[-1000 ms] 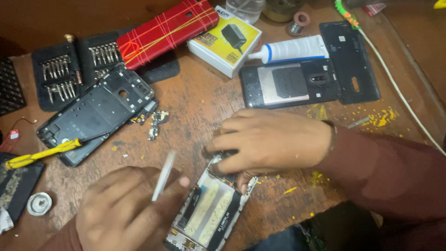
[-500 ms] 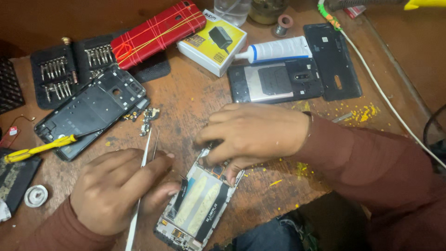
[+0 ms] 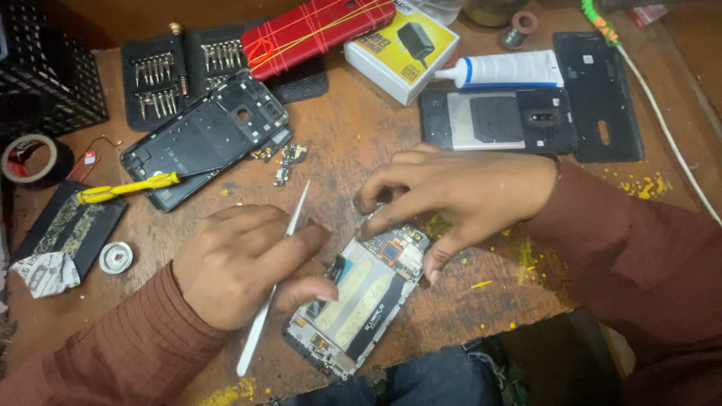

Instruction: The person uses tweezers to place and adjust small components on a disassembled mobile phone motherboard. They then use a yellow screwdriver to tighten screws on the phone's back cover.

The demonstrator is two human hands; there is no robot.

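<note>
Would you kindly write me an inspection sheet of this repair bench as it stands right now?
Surface: worn wooden table, flecked with yellow crumbs.
Job's things: opened phone lying at the near edge, its boards bare; white pry tool.
Clutter: bit set, red case, empty phone frame, yellow tweezers, charger box, glue tube, second phone, back cover, tape roll.
Grippers: left hand holds the pry tool; right hand pinches the opened phone's top end.
Cables: white cable along the right side.
Surroundings: black crate at far left.
</note>
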